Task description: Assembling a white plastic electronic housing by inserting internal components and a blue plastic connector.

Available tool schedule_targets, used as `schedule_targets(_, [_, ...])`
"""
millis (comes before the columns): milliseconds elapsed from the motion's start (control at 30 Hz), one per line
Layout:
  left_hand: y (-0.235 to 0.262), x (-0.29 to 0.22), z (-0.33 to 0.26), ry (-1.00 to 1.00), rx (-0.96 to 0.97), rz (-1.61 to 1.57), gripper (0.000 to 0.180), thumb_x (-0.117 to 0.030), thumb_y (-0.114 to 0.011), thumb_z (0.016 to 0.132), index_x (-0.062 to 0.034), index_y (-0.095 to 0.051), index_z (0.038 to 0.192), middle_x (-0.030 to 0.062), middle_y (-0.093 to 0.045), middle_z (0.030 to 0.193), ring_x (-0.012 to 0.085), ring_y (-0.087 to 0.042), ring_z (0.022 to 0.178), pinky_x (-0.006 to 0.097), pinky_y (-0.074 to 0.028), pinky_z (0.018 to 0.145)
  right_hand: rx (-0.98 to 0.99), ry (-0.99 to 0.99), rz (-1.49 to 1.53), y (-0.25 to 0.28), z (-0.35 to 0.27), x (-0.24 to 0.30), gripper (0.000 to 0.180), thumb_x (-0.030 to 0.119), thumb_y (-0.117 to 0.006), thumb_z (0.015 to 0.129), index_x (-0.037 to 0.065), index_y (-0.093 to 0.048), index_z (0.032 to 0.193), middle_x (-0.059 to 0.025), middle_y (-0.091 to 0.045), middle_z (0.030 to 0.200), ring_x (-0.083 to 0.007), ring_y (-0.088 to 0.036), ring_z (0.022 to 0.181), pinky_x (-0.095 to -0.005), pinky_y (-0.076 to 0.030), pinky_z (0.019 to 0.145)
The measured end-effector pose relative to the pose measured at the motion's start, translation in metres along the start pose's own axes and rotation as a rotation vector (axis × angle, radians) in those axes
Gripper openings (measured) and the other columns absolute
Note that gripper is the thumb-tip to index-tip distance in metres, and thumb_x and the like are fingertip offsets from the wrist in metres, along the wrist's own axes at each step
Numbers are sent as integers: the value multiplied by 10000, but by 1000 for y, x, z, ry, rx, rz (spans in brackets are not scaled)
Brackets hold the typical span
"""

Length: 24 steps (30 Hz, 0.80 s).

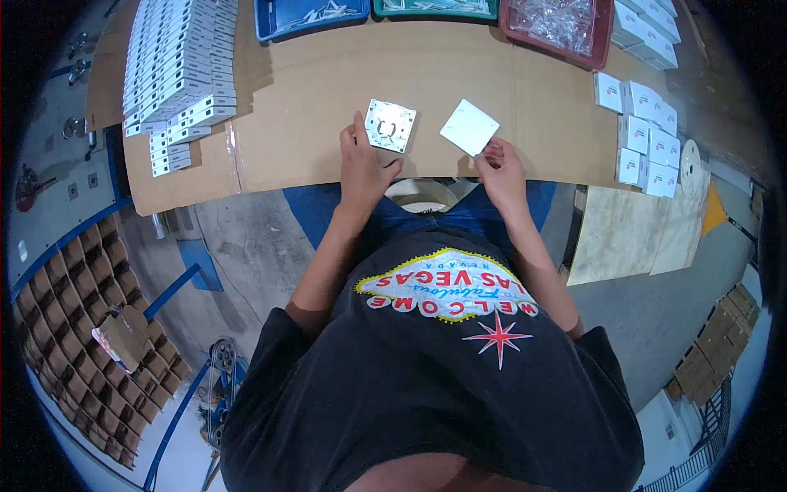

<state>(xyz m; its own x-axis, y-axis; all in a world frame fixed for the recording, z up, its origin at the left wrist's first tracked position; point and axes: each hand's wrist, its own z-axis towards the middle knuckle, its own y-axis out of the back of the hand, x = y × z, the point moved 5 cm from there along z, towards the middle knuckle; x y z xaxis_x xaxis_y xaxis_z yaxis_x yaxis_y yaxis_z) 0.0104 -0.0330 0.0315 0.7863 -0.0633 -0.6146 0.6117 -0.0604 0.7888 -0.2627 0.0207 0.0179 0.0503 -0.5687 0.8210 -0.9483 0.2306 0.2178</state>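
Observation:
On the cardboard-topped table lies a square white box-like part (pixel 390 125) with its inside facing up, showing bare metal and small openings. My left hand (pixel 366 164) is around its lower left corner, fingers along the left side and thumb below. These fingers are apart and do not appear to grip it. To the right, a plain white square plate (pixel 470 127) is tilted cornerwise. My right hand (pixel 502 174) pinches its lower corner between thumb and fingers. Whether the plate rests on the cardboard or is slightly raised cannot be made out.
Stacked white boxes (pixel 176 70) rise at the left, and more small white boxes (pixel 648 135) stand at the right. Along the far edge sit a blue tray (pixel 275 33), a green tray (pixel 434 14) and a dark red tray (pixel 604 33) of clear packets. A white spool (pixel 691 160) is beyond the right boxes.

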Motion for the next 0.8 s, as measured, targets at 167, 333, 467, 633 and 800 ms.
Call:
schedule_targets(167, [4, 13, 13, 84, 174, -142, 1075, -253, -938, 665, 48, -367, 1524, 214, -660, 1175, 366, -680, 1051, 408, -574, 836, -9, 412, -774, 14, 2, 39, 565, -33, -597, 884, 115, -534, 1426, -165, -568, 1411, -361, -653, 1176, -386, -560, 966])
schedule_targets(333, [10, -4, 22, -64, 131, -13, 978, -290, -954, 637, 6, -492, 1446, 191, -699, 1115, 333, -708, 971, 411, -585, 757, 112, 853, -926, 4, 26, 63, 753, -56, -593, 779, 203, -528, 1484, -118, -451, 1573, -362, -485, 1378, -473, -444, 1122])
schedule_targets(467, [11, -14, 20, -105, 67, 149, 917, -305, -965, 605, -2, -556, 1367, 165, -661, 1038, 332, -692, 898, 410, -579, 740, 315, 794, -1056, -3, 38, 51, 740, 18, -654, 790, 219, -535, 1492, -64, -389, 1635, -350, -470, 1396, -482, -396, 1166])
schedule_targets(633, [1, -6, 19, -228, -66, 3, 921, -292, -962, 608, -3, -548, 1379, 146, -622, 1029, 327, -658, 934, 430, -548, 762, 269, 783, -1031, -8, 43, 50, 667, 115, -751, 812, 146, -567, 1452, -80, -469, 1553, -328, -491, 1357, -452, -417, 1145])
schedule_targets(800, [-7, -6, 22, -188, -47, 17, 920, -302, -950, 634, 0, -537, 1398, 148, -612, 1071, 325, -626, 993, 451, -496, 798, 141, 709, -895, -11, 42, 48, 612, 222, -828, 797, 59, -630, 1353, -106, -556, 1387, -329, -527, 1276, -440, -470, 1066])
